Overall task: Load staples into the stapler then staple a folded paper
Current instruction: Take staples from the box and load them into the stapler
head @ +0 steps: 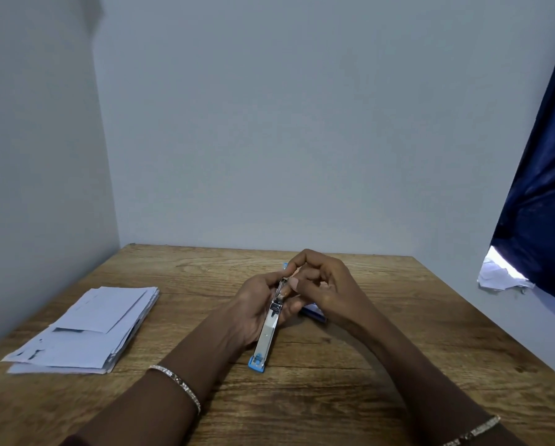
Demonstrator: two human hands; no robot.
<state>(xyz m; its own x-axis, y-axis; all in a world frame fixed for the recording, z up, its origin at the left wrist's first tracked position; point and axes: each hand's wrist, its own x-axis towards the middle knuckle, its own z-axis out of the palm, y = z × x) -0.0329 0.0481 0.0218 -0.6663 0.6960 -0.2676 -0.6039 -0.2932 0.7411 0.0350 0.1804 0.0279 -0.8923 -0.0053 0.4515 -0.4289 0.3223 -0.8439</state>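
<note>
Stapler [269, 326]: opened, near end resting on the surface [334, 381], channel up, probably for loading.
Left hand [253, 310]: fingers curled round its middle, steadying.
Right hand [329, 284]: fingertips pinching its far end; staples not discernible.
Papers [86, 329]: stacked well left.

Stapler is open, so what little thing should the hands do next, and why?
Probably press the staples into the metal channel, then close it. The left hand holds the stapler opened out, the right hand pinches at its far end, and the papers lie untouched. Whether staples are seated is too small to tell.
</note>
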